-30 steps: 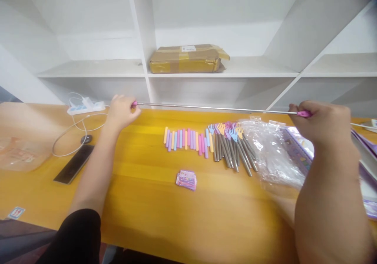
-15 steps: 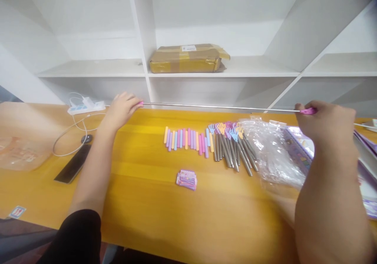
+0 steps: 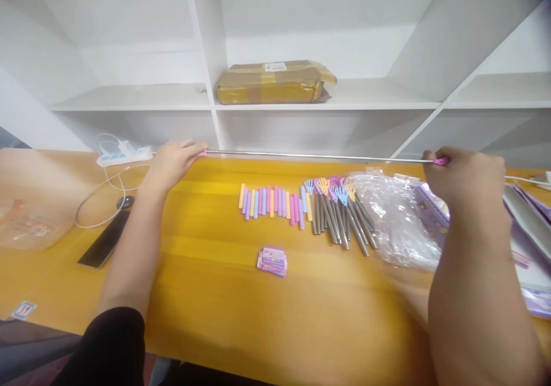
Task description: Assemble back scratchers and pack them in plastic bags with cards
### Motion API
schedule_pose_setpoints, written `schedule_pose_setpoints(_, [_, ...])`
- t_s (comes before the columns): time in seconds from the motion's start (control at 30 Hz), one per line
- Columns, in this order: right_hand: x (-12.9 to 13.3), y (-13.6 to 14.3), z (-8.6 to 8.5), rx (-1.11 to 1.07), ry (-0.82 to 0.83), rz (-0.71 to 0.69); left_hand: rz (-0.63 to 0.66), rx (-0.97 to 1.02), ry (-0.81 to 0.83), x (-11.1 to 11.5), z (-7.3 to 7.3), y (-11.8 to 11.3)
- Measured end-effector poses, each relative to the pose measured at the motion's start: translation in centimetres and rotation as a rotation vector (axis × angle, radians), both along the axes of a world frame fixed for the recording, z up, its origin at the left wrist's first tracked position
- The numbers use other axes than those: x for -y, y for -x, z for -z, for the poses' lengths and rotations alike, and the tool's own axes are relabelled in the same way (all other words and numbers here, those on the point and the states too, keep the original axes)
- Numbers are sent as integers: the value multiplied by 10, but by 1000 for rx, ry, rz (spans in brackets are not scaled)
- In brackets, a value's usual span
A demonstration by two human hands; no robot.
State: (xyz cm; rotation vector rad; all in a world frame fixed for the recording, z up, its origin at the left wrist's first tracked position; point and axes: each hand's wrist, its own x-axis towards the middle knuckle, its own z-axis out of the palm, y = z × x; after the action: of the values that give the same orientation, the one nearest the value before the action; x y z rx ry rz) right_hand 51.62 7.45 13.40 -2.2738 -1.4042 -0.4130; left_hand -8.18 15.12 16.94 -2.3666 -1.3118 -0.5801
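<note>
A telescopic back scratcher [image 3: 310, 155], drawn out long, stretches level between my hands above the back of the table. My left hand [image 3: 174, 159] is closed around its pink end at the left. At the other end, my right hand [image 3: 465, 173] grips a second pink piece, mostly covered by the fingers. Below the rod lies a pile of collapsed back scratchers [image 3: 340, 211] with blue, yellow, pink and purple claw heads. Beside them is a row of pastel handle sleeves [image 3: 275, 202]. A small stack of printed cards [image 3: 272, 261] sits nearer to me.
Clear plastic bags [image 3: 398, 225] lie right of the pile, next to purple printed packaging [image 3: 534, 242]. On the left are a power strip [image 3: 124, 155] with a white cable, a dark phone-like slab [image 3: 103, 242] and clear plastic [image 3: 34, 225]. A taped carton [image 3: 275, 84] rests on the shelf.
My right hand has shifted a little to the left with its end of the back scratcher, so the span between my hands is slightly shorter. My left hand has barely moved.
</note>
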Motion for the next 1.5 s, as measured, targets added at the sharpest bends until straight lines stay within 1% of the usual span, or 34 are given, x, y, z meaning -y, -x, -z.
schedule_pose_setpoints(0.17, [0, 11, -3, 28, -13, -25, 30, -27, -5, 5, 3, -13])
schedule_pose_setpoints(0.23, [-2, 23, -5, 43, 12, -53, 52, -28, -1, 8, 6, -24])
schedule_pose_setpoints(0.3, [-4, 42, -6, 52, 70, -43, 69, -26, -6, 13, 13, -40])
schedule_pose_setpoints(0.37, [-4, 70, -6, 69, 122, -16, 75, -29, -12, 21, 23, -60])
schedule_pose_setpoints(0.4, [-3, 87, -5, 80, 142, -34, 84, -26, -15, 27, 30, -72])
schedule_pose_setpoints(0.47, [2, 127, -1, 106, 168, -133, 91, -28, -37, 41, 47, -96])
schedule_pose_setpoints(0.53, [11, 168, 6, 101, 245, -312, 150, -40, -56, 57, 65, -119])
schedule_pose_setpoints(0.6, [23, 204, 13, 103, 298, -410, 201, -37, -86, 72, 80, -135])
schedule_pose_setpoints(0.63, [28, 218, 16, 99, 332, -457, 221, -38, -95, 78, 86, -140])
schedule_pose_setpoints(0.7, [37, 236, 19, 100, 375, -516, 248, -47, -95, 84, 89, -144])
schedule_pose_setpoints(0.8, [41, 243, 19, 86, 390, -560, 264, -82, -72, 83, 84, -139])
schedule_pose_setpoints(0.9, [39, 239, 16, 71, 391, -593, 266, -111, -49, 77, 75, -132])
schedule_pose_setpoints(0.97, [37, 236, 14, 71, 393, -597, 265, -122, -43, 75, 72, -130])
schedule_pose_setpoints(1.1, [36, 233, 15, 84, 356, -597, 287, -138, -35, 73, 73, -128])
schedule_pose_setpoints(1.27, [34, 229, 21, 101, 300, -659, 298, -157, -43, 75, 75, -129])
schedule_pose_setpoints(1.5, [34, 230, 25, 107, 289, -706, 302, -156, 6, 81, 66, -135])
